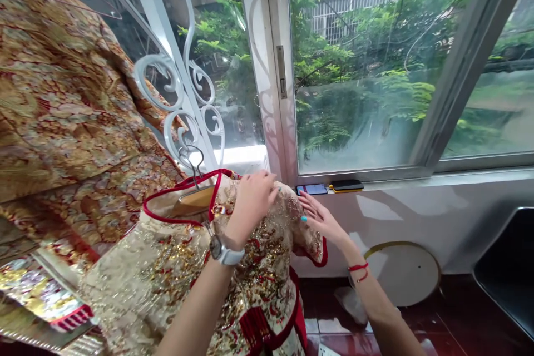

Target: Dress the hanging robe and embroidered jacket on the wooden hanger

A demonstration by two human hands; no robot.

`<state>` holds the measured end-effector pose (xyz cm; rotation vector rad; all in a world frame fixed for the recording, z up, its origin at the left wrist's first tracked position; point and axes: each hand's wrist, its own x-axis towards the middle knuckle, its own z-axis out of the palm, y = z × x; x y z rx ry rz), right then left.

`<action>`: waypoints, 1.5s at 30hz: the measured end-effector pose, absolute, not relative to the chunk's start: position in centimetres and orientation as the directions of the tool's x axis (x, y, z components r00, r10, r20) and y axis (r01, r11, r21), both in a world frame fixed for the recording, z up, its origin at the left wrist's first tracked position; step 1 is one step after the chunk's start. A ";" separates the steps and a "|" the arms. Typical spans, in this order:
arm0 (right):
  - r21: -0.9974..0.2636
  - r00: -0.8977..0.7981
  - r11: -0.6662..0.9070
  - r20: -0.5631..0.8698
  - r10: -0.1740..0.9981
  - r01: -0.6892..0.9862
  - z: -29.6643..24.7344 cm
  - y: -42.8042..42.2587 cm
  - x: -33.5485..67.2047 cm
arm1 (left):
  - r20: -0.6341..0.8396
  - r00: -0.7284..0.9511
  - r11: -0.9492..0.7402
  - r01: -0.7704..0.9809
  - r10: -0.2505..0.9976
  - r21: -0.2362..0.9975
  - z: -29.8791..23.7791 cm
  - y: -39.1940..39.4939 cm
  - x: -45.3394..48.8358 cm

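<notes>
A gold and red embroidered garment (175, 272) with red piping hangs on a wooden hanger (192, 202) whose metal hook sits on a white scrollwork rail (179, 117). My left hand (253, 200), with a white watch on its wrist, curls closed over the garment's shoulder. My right hand (319, 217), a red string at the wrist, lies with fingers stretched out flat against the short sleeve just beside it.
More gold and red brocade cloth (62, 105) hangs at the left. A phone (312, 189) and a dark yellow-edged device (346, 185) lie on the window sill. A round white board (403, 272) leans on the wall; a dark chair (507, 272) stands at the right.
</notes>
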<state>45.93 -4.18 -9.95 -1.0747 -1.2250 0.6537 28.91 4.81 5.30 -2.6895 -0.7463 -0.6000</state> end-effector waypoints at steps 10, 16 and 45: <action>-0.856 0.611 0.390 0.515 0.601 0.338 -7.7 -0.1 45.5 | 0.524 0.678 -0.812 0.582 0.515 0.046 6.7 7.6 27.6; -0.846 0.451 0.395 0.527 0.721 0.359 -5.8 0.0 47.7 | 0.632 0.627 -0.838 0.541 0.456 0.068 6.0 5.8 27.4; -0.452 -0.093 0.512 0.677 0.731 0.731 1.3 4.5 38.6 | 0.616 -0.511 -0.370 0.506 0.600 0.779 -11.1 -4.1 4.2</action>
